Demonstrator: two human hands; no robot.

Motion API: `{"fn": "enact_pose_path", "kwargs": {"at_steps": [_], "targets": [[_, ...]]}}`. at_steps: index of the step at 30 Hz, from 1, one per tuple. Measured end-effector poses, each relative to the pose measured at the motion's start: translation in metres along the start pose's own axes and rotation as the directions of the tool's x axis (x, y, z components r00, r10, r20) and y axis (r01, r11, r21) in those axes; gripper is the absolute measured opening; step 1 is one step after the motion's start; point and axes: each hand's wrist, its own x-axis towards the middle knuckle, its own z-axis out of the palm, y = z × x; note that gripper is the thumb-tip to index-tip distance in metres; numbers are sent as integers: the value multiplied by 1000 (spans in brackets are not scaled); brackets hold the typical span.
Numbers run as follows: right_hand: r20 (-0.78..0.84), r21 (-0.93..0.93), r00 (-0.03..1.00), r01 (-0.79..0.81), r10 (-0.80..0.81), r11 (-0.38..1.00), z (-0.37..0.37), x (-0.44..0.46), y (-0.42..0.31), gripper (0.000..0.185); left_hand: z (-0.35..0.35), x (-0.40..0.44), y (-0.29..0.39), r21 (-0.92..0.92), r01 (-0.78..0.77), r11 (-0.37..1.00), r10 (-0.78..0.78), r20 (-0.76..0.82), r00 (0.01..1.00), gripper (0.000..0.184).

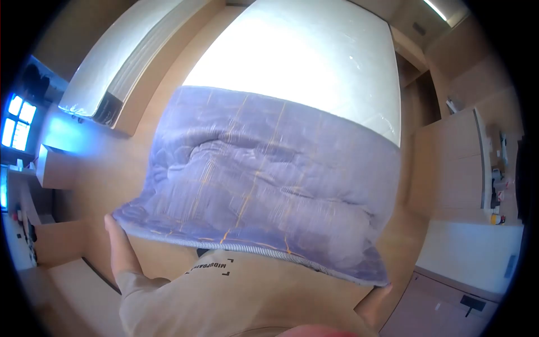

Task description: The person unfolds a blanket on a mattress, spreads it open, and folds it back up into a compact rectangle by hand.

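A purple checked quilt [269,168] with thin yellow lines lies rumpled over the near half of a bed. Its near edge, showing a narrow striped border, is lifted in front of my body. At the quilt's left near corner, my left hand [110,223] is closed on the fabric; its fingers are mostly hidden. My right hand [383,290] grips the opposite near corner at the lower right, also partly covered by the cloth. Beyond the quilt, the bare white mattress [303,53] shows a glossy surface.
Left of the bed, another mattress [126,53] sits on a low wooden frame. Cabinets [449,163] and a counter carrying small items stand to the right. A pale cabinet [443,303] is at lower right. Wooden floor [106,168] runs along the bed's left side.
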Motion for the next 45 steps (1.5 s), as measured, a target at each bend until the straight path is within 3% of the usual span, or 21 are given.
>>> {"fn": "enact_pose_path", "kwargs": {"at_steps": [2,3,4,6,8,12,17,19,23,26,28,30,32,33,34,35,36,37,39,41,45], "targets": [[57,-4,995,85,-84,996,51,42,-34,55,109,-103,40,-96,-89,991,93,37,995,50],[101,3,983,156,-156,988,84,65,-62,55,153,-33,47,-60,-249,967,256,175,951,52],[152,14,955,255,-254,967,124,88,-106,55,209,-33,79,-94,-309,946,322,217,922,52],[225,62,863,450,-452,891,203,112,-213,55,318,-89,179,-227,-425,876,476,277,835,51],[223,189,744,601,-630,776,271,82,-343,56,385,-150,290,-387,-483,785,605,311,733,50],[76,432,544,737,-835,520,293,-41,-537,56,404,-262,484,-593,-491,638,750,335,570,49],[-114,547,431,779,-895,306,204,-116,-616,56,332,-300,596,-635,-488,600,791,376,483,48],[-164,585,442,764,-882,274,121,-110,-595,57,273,-291,592,-630,-464,623,772,401,493,48],[14,490,524,739,-851,463,108,-62,-542,56,306,-221,551,-506,-473,721,693,518,502,48],[225,349,631,659,-742,666,110,-23,-482,49,333,-142,487,-529,-386,755,655,608,447,39],[172,245,789,545,-589,802,127,-34,-414,53,332,-108,428,-540,-375,753,653,544,527,37],[131,239,829,505,-543,829,129,-5,-350,52,321,-97,359,-532,-401,746,654,470,593,36],[182,224,835,479,-520,848,118,33,-287,52,295,-60,297,-430,-313,847,531,649,545,39],[187,217,856,442,-482,870,104,59,-251,52,277,-76,256,-442,-409,798,600,529,600,41],[190,213,876,403,-443,890,93,79,-220,52,262,-57,228,-425,-379,822,569,595,567,40],[124,213,898,391,-422,895,87,69,-182,52,250,-22,202,-276,-339,900,437,582,686,40],[169,221,885,395,-434,892,60,108,-149,52,230,-58,171,-213,-363,907,421,475,773,40],[91,215,911,376,-401,902,63,63,-119,54,215,-44,144,-125,-437,891,447,420,790,42],[51,167,962,257,-269,952,40,49,-66,53,186,-21,102,-54,-398,916,388,376,842,40],[17,122,985,166,-169,979,13,43,-30,53,161,-23,79,159,-425,891,377,260,889,37],[-29,38,995,98,-97,994,-12,30,-15,53,132,6,47,226,-358,906,343,105,933,36]]}}
